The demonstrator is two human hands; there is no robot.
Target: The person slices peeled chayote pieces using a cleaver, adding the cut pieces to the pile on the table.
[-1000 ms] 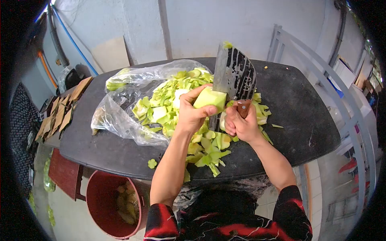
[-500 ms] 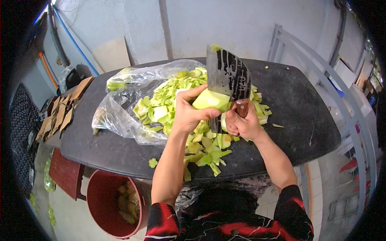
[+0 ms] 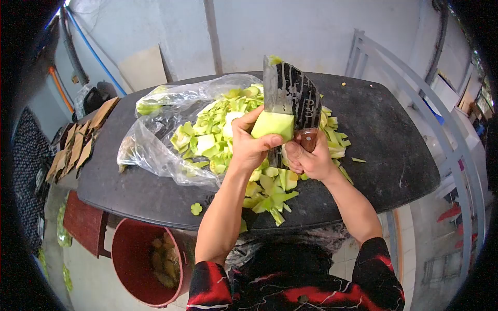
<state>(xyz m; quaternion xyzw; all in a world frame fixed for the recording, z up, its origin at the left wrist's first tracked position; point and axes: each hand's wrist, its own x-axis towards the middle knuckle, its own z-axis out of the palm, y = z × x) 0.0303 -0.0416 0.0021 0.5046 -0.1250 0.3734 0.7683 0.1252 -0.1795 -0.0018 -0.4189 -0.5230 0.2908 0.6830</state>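
Observation:
Above the middle of the black table, my left hand is wrapped round a pale green vegetable piece with flat cut sides. My right hand grips the brown wooden handle of a wide cleaver. The blade stands upright against the right side of the piece, with a green scrap stuck at its top corner. Beneath and around both hands lies a heap of green peelings and cut pieces. A clear plastic bag spreads to the left of the heap.
The black table has a small green slice near its front edge. Below it stands a red bin with scraps inside, beside a red stool. Cardboard pieces lie at the left. A grey metal railing stands at the right.
The cleaver has shifted to the left, then slightly lower on its right side. The vegetable piece has turned in my left hand, and its flat face shows more squarely.

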